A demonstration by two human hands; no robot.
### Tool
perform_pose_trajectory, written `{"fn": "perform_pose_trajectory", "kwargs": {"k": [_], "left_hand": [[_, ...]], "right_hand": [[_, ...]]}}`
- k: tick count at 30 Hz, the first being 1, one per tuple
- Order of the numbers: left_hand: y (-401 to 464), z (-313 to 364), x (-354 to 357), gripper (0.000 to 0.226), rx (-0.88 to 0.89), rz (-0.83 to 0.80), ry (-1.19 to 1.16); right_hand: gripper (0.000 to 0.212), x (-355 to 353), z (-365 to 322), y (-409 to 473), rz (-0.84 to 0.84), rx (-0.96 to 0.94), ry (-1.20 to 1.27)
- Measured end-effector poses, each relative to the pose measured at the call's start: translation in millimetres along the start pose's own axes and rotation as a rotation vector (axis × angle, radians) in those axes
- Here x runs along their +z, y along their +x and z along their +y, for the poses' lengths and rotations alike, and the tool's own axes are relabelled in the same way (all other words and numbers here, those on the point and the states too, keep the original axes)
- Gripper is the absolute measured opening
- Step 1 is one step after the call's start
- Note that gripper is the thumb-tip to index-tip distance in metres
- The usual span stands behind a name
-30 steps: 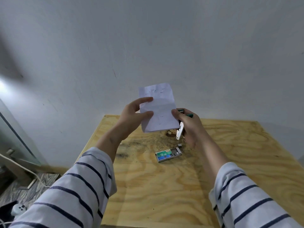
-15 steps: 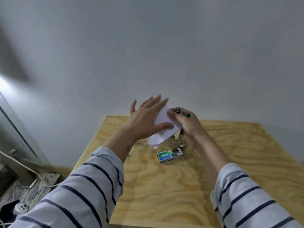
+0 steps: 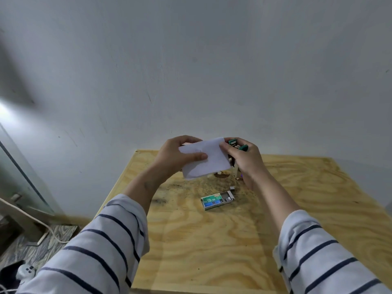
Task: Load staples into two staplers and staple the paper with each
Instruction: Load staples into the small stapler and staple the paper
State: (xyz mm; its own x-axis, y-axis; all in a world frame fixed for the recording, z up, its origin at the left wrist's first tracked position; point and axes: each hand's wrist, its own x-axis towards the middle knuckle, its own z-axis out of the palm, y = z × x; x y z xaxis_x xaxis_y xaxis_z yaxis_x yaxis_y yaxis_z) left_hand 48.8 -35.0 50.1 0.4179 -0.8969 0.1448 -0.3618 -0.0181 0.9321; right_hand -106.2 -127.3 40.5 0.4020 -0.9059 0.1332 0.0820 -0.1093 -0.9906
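Note:
A folded white paper (image 3: 209, 161) is held in the air above the far part of the plywood table (image 3: 212, 240). My left hand (image 3: 176, 158) grips its left side, thumb on the front face. My right hand (image 3: 246, 161) pinches the paper's right edge with the thumb and also holds a green stapler (image 3: 237, 145), whose green top shows above the fingers; its white lower part shows below the paper. A second stapler is not visible. An open box of staples (image 3: 217, 200) lies on the table below the hands.
A small staple strip (image 3: 232, 188) lies just beyond the box. A dark brown stain (image 3: 221, 175) marks the table under the paper. The white wall rises right behind the table. Cables and a game controller (image 3: 26, 271) lie on the floor at left.
The paper, upright a second ago, was turned down and is now held flatter and sideways. My left hand spread open over it, then gripped its left side again. My right hand kept the stapler.

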Motion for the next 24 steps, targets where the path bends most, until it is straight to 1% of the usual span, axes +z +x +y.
{"fn": "perform_pose_trajectory", "kwargs": {"k": [1, 3, 5, 7, 8, 9, 10, 11, 13, 15, 17, 21, 24], "left_hand": [[-0.4, -0.9, -0.8, 0.048, -0.048, 0.014, -0.090], [-1.4, -2.6, 0.7, 0.067, -0.137, 0.024, -0.198], [-2.1, -4.5, 4.5, 0.076, -0.210, 0.003, -0.282], [-3.5, -6.6, 6.8, 0.074, -0.240, -0.006, -0.366], [-4.0, -7.0, 6.7, 0.069, -0.234, 0.004, -0.374], [-3.8, -6.8, 6.1, 0.062, -0.220, 0.022, -0.362], [-3.4, -6.2, 5.3, 0.054, -0.203, 0.049, -0.347], [-2.5, -5.2, 4.4, 0.049, -0.185, 0.086, -0.336], [-0.5, -3.9, 2.7, 0.045, -0.155, 0.180, -0.355], [1.5, -3.2, 1.6, 0.043, -0.124, 0.274, -0.415], [2.7, -2.8, 2.2, 0.042, -0.077, 0.341, -0.439], [5.6, -2.9, 4.8, 0.045, -0.024, 0.447, -0.363], [7.0, -3.5, 3.5, 0.053, -0.022, 0.440, -0.368]], "right_hand": [[0.005, 0.3, 0.5, 0.1, 0.018, 0.015, 0.040], [0.003, 1.7, 1.7, 0.5, 0.042, 0.030, 0.095], [0.005, 4.5, 2.2, 0.2, 0.051, 0.024, 0.092], [0.006, 7.9, 0.9, -0.9, 0.058, -0.012, 0.056], [0.006, 8.6, 0.6, -0.5, 0.067, -0.032, 0.030], [0.010, 8.9, 0.0, -0.6, 0.079, -0.035, 0.013], [0.019, 8.3, 0.1, -0.6, 0.089, -0.011, 0.016], [0.027, 7.5, -0.2, -0.7, 0.080, 0.044, 0.054], [0.035, 6.9, 1.2, -1.9, 0.009, 0.194, 0.140], [0.044, 7.2, 4.0, -5.2, -0.089, 0.309, 0.163], [0.051, 9.0, 6.3, -7.6, -0.188, 0.299, 0.156], [0.050, 13.2, 2.6, -12.6, -0.300, 0.218, 0.125], [0.045, 14.1, -1.2, -15.6, -0.363, 0.245, 0.137]]}}
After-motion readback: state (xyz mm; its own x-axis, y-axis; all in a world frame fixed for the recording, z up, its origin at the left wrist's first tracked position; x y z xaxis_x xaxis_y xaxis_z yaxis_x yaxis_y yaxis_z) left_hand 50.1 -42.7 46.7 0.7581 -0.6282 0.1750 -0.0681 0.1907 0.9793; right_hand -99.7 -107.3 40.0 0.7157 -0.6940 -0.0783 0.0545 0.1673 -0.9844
